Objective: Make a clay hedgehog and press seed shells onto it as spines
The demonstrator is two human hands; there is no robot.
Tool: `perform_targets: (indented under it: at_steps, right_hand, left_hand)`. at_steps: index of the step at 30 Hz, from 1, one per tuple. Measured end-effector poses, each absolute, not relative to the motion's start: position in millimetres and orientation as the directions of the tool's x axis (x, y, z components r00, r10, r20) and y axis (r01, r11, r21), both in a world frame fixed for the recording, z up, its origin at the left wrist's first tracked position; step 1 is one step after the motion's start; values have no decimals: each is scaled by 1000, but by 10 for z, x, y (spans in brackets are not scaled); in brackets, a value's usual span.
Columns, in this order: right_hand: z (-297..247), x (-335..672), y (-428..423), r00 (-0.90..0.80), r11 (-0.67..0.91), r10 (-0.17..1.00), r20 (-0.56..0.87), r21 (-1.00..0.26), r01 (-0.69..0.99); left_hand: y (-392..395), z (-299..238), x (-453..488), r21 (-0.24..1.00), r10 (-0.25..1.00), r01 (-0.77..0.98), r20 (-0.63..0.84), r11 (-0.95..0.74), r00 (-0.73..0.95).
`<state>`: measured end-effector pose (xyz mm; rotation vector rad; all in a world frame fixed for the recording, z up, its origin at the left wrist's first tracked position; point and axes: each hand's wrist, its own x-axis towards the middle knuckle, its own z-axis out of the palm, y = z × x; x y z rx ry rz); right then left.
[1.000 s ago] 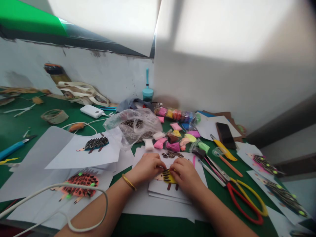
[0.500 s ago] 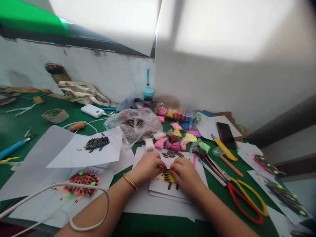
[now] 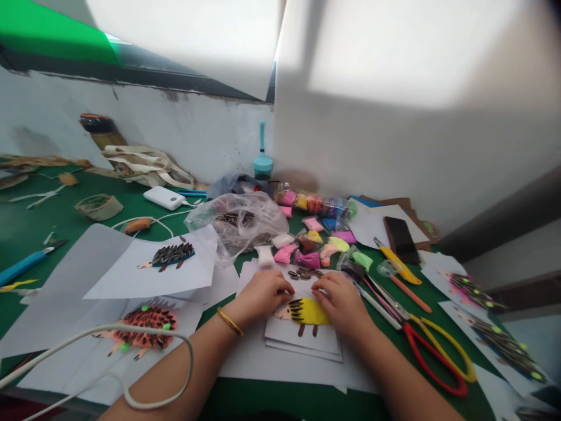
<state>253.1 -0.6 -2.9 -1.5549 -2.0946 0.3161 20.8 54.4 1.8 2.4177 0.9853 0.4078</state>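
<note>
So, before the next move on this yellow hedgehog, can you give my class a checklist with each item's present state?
1. Yellow hedgehog lies flat on its white card: ok.
2. Loose seeds lie close by, just beyond the hedgehog: ok.
3. Body covered with seeds: not ok; they sit near the head, with bare yellow behind.
4. Left hand or right hand holding a seed: cannot tell; the fingertips are too small to judge.
5. Scissors apart from the card: ok, off to the right.
</note>
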Motion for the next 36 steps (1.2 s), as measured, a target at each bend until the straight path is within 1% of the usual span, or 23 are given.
perform_targets:
  at_steps: [2, 4, 8, 12, 17, 21, 24, 28, 30, 32, 36]
  right_hand:
    - [-39, 2599, 32, -154, 259, 952, 265, -427, 866]
    - [-44, 2638, 63, -127, 228, 957, 262, -403, 886]
    - [-36, 2552, 88, -165, 260, 949, 269, -371, 891]
    - [-17, 2402, 98, -205, 277, 946, 251, -299, 913]
    - [-25, 2441, 120, -162, 233, 950, 268, -262, 936]
    - [-24, 2485, 132, -122, 180, 964, 236, -245, 953]
    - [-19, 2465, 135, -115, 160, 970, 215, -206, 965]
    - [-29, 2451, 122, -120, 158, 967, 223, -162, 974]
    - [-31, 2460, 103, -126, 169, 961, 245, -165, 972]
    - [-21, 2471, 74, -124, 180, 957, 264, -200, 963]
    - [23, 2486, -7, -126, 193, 971, 201, -359, 913]
  left_hand:
    - [540, 32, 218, 541, 726, 581, 82, -608, 683]
    - [535, 46, 229, 527, 730, 592, 82, -610, 679]
    - [525, 55, 244, 501, 727, 597, 102, -627, 679]
    - [524, 39, 246, 491, 724, 593, 122, -638, 679]
    - [519, 42, 247, 487, 736, 602, 138, -633, 662]
    - [512, 56, 250, 488, 747, 610, 145, -624, 649]
    - [510, 52, 249, 488, 750, 610, 154, -624, 643]
    - [511, 47, 247, 490, 751, 610, 156, -623, 641]
    - [510, 52, 246, 491, 753, 614, 147, -618, 641]
    - [510, 61, 243, 489, 755, 619, 136, -615, 642]
    - [507, 72, 228, 467, 740, 616, 136, -634, 659]
